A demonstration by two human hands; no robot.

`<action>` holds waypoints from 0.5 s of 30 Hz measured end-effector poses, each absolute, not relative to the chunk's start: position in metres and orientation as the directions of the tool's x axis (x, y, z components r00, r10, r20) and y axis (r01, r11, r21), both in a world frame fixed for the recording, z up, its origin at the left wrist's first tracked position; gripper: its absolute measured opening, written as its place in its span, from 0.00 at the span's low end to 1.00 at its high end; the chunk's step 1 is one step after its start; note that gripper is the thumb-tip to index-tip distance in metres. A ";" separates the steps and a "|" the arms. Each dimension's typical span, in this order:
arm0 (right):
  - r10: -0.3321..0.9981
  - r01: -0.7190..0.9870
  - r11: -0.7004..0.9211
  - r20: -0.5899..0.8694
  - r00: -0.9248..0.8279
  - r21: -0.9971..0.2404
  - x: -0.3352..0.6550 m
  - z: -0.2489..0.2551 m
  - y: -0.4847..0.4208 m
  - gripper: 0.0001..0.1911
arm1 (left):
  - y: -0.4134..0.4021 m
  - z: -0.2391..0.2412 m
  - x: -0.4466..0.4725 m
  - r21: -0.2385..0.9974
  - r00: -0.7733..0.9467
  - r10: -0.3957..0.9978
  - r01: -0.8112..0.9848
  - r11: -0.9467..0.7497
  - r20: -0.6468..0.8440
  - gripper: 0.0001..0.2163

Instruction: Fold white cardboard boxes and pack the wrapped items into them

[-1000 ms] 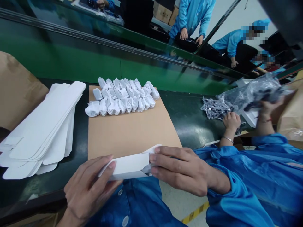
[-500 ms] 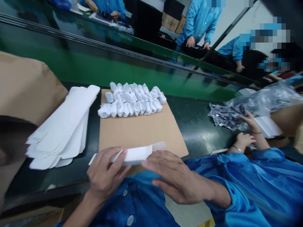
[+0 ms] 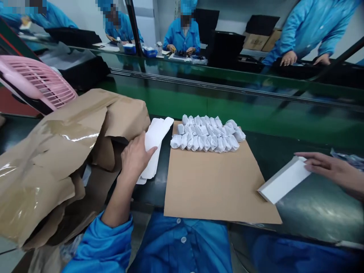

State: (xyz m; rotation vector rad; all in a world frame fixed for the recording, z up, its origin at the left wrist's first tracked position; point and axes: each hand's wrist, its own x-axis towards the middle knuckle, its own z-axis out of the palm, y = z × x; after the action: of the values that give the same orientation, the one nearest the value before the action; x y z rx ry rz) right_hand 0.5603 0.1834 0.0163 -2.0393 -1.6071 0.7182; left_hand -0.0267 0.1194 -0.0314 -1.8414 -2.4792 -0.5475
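Observation:
My left hand (image 3: 135, 156) reaches left to a stack of flat white cartons (image 3: 156, 138) beside the brown cardboard sheet (image 3: 213, 184); its thumb lies on top of a carton and its fingers curl behind it. My right hand (image 3: 327, 168) is out at the far right, with its fingers over the end of a folded white box (image 3: 283, 181) that rests at the cardboard's right corner. Rows of several small white wrapped pieces (image 3: 207, 133) lie at the sheet's far edge.
A large crumpled brown paper package (image 3: 65, 151) fills the left side, with a pink fan (image 3: 40, 81) behind it. The green conveyor (image 3: 227, 100) runs across beyond the bench. Several people in blue coats work on its far side.
The view has swung left. My hands have parted: the left one let go of the white box and went to the flat cartons, while the right one carried the box out to the right.

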 end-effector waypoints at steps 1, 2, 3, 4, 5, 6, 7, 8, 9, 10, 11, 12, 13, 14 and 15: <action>0.974 0.812 -0.222 -0.089 0.207 -0.540 0.558 0.014 0.188 0.19 | 0.122 -0.033 -0.032 0.270 -0.322 0.927 0.926 0.265 0.193 0.29; 0.974 0.881 -0.196 0.018 0.226 -0.430 0.546 0.012 0.188 0.19 | 0.124 -0.035 -0.033 0.271 -0.331 0.922 0.923 0.271 0.203 0.28; 0.961 0.935 -0.157 0.169 0.219 -0.319 0.527 0.010 0.183 0.19 | 0.123 -0.036 -0.032 0.269 -0.345 0.911 0.921 0.282 0.226 0.26; 0.931 0.968 -0.103 0.321 0.175 -0.229 0.501 0.007 0.175 0.18 | 0.122 -0.038 -0.029 0.267 -0.365 0.897 0.916 0.299 0.250 0.25; 0.896 0.979 -0.025 0.429 0.112 -0.204 0.470 0.004 0.164 0.18 | 0.121 -0.039 -0.026 0.277 -0.388 0.880 0.908 0.314 0.274 0.24; 0.894 0.953 0.113 0.447 0.025 -0.281 0.436 0.002 0.151 0.17 | 0.119 -0.040 -0.023 0.295 -0.407 0.866 0.899 0.323 0.291 0.24; 0.905 0.879 0.268 0.417 -0.088 -0.395 0.400 -0.001 0.138 0.16 | 0.118 -0.041 -0.021 0.316 -0.419 0.856 0.891 0.325 0.302 0.24; 0.905 0.784 0.370 0.383 -0.183 -0.499 0.363 -0.004 0.126 0.16 | 0.119 -0.043 -0.020 0.336 -0.424 0.852 0.886 0.320 0.307 0.24; 0.904 0.696 0.420 0.334 -0.267 -0.582 0.328 -0.008 0.117 0.16 | 0.119 -0.044 -0.021 0.351 -0.421 0.854 0.884 0.310 0.306 0.23; 0.906 0.623 0.421 0.264 -0.332 -0.660 0.295 -0.012 0.111 0.17 | 0.121 -0.046 -0.022 0.356 -0.412 0.860 0.885 0.299 0.302 0.22; 0.912 0.554 0.370 0.179 -0.369 -0.746 0.264 -0.016 0.109 0.18 | 0.123 -0.047 -0.024 0.352 -0.400 0.867 0.890 0.290 0.298 0.20; 0.914 0.475 0.253 0.047 -0.403 -0.843 0.236 -0.021 0.111 0.20 | 0.125 -0.048 -0.026 0.346 -0.390 0.872 0.895 0.282 0.297 0.19; 0.903 0.402 0.098 -0.089 -0.421 -0.910 0.211 -0.026 0.117 0.21 | 0.126 -0.049 -0.028 0.344 -0.382 0.876 0.898 0.275 0.296 0.18; 0.890 0.368 0.001 -0.167 -0.425 -0.930 0.188 -0.031 0.125 0.22 | 0.127 -0.050 -0.029 0.344 -0.376 0.878 0.900 0.269 0.296 0.18; 0.878 0.346 -0.070 -0.222 -0.424 -0.936 0.168 -0.037 0.135 0.23 | 0.128 -0.051 -0.030 0.347 -0.373 0.879 0.900 0.264 0.298 0.18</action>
State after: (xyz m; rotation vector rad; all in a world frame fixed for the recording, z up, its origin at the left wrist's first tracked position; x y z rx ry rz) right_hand 0.1680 0.1345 -0.0369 -1.3120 -1.7456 1.5107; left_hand -0.0302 0.1277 -0.0506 -1.7332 -2.4611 -0.7258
